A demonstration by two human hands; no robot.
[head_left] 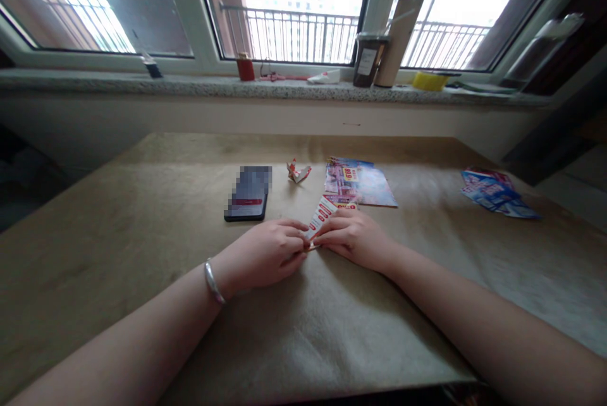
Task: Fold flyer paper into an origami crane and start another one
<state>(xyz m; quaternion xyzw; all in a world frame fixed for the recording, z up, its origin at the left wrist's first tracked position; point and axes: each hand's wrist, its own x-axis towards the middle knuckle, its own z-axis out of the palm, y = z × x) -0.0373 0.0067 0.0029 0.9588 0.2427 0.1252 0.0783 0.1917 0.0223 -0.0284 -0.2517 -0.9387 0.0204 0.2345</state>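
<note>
A small folded piece of printed red-and-white paper (323, 211) lies on the brown table cover (142, 235), pinched from both sides. My left hand (265, 253), with a silver bracelet on the wrist, is closed with its fingertips on the paper's left edge. My right hand (353, 238) is closed on the paper's right side, pressing it down. Just beyond sits a small folded paper figure (298, 171). A printed flyer (358, 181) lies flat behind my right hand.
A dark phone (248, 194) lies face up left of the paper. More flyers (496, 194) rest at the table's right edge. The stone windowsill (190, 85) carries a red cup (245, 67), a dark jar (368, 59), a cardboard tube (402, 30) and a yellow roll (429, 81).
</note>
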